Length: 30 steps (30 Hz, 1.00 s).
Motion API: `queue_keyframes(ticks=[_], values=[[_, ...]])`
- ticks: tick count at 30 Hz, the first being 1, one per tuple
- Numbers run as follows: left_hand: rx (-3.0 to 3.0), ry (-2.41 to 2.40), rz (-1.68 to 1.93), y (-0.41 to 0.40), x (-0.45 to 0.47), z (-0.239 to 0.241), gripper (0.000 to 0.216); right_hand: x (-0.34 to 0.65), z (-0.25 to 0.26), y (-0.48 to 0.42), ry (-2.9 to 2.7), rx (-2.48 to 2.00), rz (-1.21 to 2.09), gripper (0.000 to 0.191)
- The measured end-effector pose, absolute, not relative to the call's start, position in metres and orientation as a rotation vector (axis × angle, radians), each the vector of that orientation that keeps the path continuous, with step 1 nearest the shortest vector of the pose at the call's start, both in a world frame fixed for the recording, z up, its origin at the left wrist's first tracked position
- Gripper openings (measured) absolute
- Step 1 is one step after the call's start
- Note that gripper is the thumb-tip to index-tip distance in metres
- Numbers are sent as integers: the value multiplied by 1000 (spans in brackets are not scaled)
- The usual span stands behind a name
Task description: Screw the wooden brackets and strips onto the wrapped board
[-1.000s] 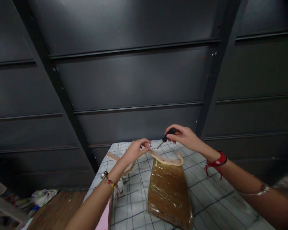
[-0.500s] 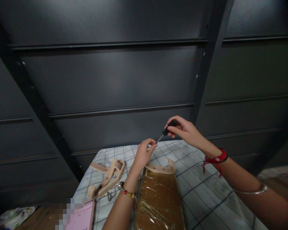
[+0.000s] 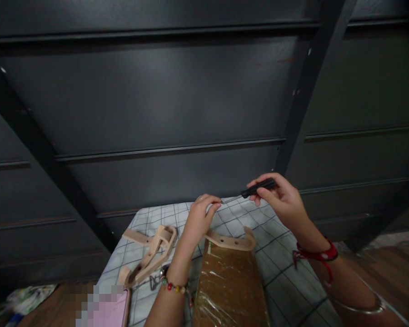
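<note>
My right hand is closed round the black handle of a screwdriver, its shaft pointing left. At the shaft's tip, the thumb and fingers of my left hand are pinched together; what lies between them is too small to make out. Just below my hands, a curved wooden hook piece with holes lies across the far end of a brown box wrapped in clear plastic. Left of my left forearm, several similar wooden pieces lie in a loose pile.
A checked cloth covers the table. Small dark metal bits lie near the wooden pile. At the front left is a phone with a pink screen. A dark panelled wall rises behind the table.
My right hand has shifted right and slightly down, and the screwdriver lies flatter than before. My left hand stays pinched near the tip. The view has tilted downward.
</note>
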<state>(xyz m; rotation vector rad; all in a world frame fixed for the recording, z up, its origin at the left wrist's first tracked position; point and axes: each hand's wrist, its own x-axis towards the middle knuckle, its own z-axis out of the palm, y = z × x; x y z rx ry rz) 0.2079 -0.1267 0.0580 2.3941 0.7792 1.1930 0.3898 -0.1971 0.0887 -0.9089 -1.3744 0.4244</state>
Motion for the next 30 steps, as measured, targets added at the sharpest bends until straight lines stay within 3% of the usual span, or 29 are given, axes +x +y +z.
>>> queue_keyframes(ticks=[30], values=[[2586,755,960,-147,205,60,12,388,80,-205,-1249,-953,581,19]])
